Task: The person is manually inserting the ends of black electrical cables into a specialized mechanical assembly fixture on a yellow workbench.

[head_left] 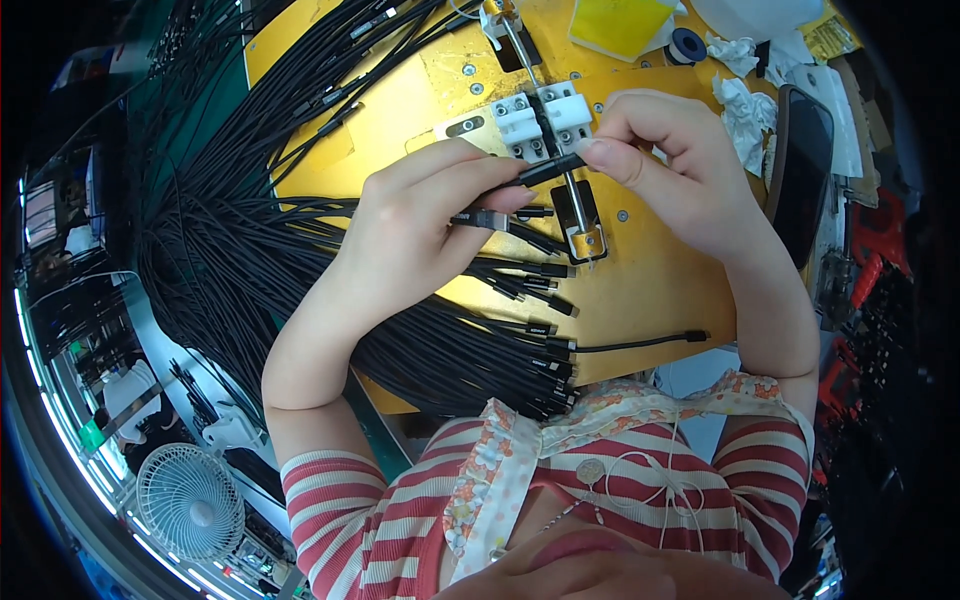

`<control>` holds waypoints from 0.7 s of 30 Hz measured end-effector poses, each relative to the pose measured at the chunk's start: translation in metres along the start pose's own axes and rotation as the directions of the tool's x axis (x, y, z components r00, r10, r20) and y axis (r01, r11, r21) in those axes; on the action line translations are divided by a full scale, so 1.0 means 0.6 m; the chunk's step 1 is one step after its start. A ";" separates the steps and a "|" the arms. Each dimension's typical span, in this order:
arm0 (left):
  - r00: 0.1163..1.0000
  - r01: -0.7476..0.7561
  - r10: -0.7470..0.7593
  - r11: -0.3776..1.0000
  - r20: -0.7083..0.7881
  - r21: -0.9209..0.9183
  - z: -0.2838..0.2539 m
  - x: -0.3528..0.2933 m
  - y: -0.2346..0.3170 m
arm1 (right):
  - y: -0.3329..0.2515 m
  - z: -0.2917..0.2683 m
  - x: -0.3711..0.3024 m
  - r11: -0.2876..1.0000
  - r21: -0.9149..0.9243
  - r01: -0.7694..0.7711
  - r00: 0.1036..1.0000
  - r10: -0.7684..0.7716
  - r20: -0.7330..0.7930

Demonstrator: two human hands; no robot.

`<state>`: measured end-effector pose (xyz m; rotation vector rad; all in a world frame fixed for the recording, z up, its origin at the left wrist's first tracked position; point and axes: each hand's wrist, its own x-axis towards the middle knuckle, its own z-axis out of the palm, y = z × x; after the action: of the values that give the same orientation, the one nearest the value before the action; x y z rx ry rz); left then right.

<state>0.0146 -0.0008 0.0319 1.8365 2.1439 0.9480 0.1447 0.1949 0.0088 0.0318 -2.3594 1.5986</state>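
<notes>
My left hand (425, 215) is closed around a black cable, whose black connector (545, 170) points right, over the metal rod of a small fixture. A second plug with a metal tip (488, 218) sticks out between its fingers. My right hand (665, 160) pinches the connector's right end between thumb and curled forefinger; the exact tip is hidden. Just beyond both hands, white clamp blocks (567, 110) with bolts stand on a gold-coloured plate (650, 290). A large bundle of black cables (250, 230) spreads from the left, several plug ends lying under and nearer than my left hand.
One cable end (690, 337) lies apart on the plate, toward my right forearm. At the back right are crumpled white paper (745, 115), a dark spool (686, 46), a yellow pad (620, 28) and a dark phone (802, 150). A white fan (192, 500) stands lower left.
</notes>
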 end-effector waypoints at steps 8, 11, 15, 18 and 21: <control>0.828 0.534 -0.474 0.506 0.299 -0.678 0.007 -0.009 -0.006 | -0.002 0.006 0.001 0.895 0.368 -0.253 0.961 0.190 0.199; 0.841 0.483 -0.489 0.483 0.233 -0.730 0.013 -0.019 -0.010 | -0.001 0.011 0.002 0.914 0.303 -0.271 0.950 0.202 0.239; 0.851 0.463 -0.479 0.489 0.216 -0.739 0.017 -0.025 -0.010 | 0.008 0.015 0.001 0.928 0.301 -0.220 0.961 0.151 0.233; 0.876 0.436 -0.425 0.496 0.229 -0.751 0.018 -0.025 -0.007 | 0.007 0.017 0.002 0.975 0.220 -0.027 0.983 -0.014 0.182; 0.963 0.261 -0.239 0.704 0.127 -0.660 0.018 -0.016 -0.017 | -0.009 0.014 0.002 0.985 0.149 0.087 0.976 -0.115 0.187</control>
<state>0.0138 -0.0064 0.0147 1.1537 1.6309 1.3732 0.1426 0.1852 0.0108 0.3480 -2.3373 1.7801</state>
